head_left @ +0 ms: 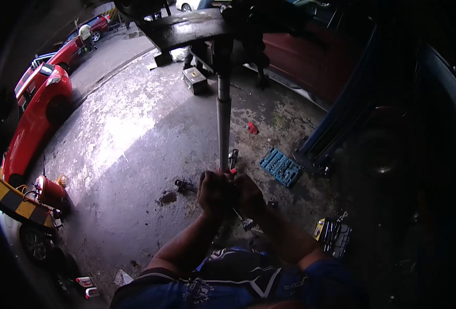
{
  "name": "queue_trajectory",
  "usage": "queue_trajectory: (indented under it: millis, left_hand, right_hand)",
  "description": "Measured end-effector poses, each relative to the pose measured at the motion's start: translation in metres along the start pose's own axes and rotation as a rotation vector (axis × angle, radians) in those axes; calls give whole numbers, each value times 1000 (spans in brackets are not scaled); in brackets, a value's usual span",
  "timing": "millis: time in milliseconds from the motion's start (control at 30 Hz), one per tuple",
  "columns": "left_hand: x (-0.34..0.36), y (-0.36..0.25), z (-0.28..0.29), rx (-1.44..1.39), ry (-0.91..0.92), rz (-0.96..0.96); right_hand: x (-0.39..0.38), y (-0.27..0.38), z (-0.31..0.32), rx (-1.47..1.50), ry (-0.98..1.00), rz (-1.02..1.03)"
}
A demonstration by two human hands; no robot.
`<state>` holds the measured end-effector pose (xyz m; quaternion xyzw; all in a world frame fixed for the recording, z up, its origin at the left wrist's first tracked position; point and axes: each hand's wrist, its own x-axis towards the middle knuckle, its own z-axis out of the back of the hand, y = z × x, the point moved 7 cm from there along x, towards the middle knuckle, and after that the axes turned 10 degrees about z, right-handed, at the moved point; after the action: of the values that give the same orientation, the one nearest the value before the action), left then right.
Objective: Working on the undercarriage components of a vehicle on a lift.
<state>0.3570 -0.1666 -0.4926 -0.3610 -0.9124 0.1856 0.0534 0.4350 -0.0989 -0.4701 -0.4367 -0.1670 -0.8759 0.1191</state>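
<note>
Rod: a long grey metal rod [223, 123] stands near upright at the picture's centre, its top meeting a dark car part [187, 28] at 12 o'clock, its lower end going down into the hands.
Left grip: the left hand [213, 193] is clenched round the rod's lower end, fingers wrapped tight, forearm coming in from 6 o'clock.
Right grip: the right hand [248, 194] is closed just beside the left, touching it; whether it clasps the rod itself or a tool at its foot I cannot tell.
Red-tipped tool: a small tool with a red part [233, 159] sits just above the hands, at 1 o'clock from them, touching or close against the rod.
Blue case: an open blue socket case [281, 166] lies on the floor [130, 134] at 2 o'clock from the hands, rows of small pieces in it.
Second case: a dark open tool case with a yellow edge [333, 236] lies at 4 o'clock, tools inside, too dim to name.
Box: a grey metal box [195, 80] stands on the floor near the rod's upper part, at 11 o'clock.
Rag: a red scrap [252, 128] lies at 1 o'clock, apart from the rod.
Surroundings: a red car [35, 110] at 9 o'clock; a red tank [49, 191] by a yellow-black barrier [12, 201] at 8 o'clock.
</note>
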Motion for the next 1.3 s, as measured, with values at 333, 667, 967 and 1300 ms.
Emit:
queue_trajectory:
  millis: [333, 667, 967, 1300]
  left_hand:
    - [9, -87, -88, 53, 487, -103]
    - [16, -80, -103, -78, 617, -18]
    - [34, -67, -120, -60, 651, 77]
    - [19, -81, -113, 602, 808, -210]
  right_hand:
    - [38, -3, -18, 1488, -602, -1086]
    - [45, -7, 31, 1646, -538, -724]
    - [46, -28, 35, 1150, -473, -681]
    - [63, -17, 15, 1063, -537, -1158]
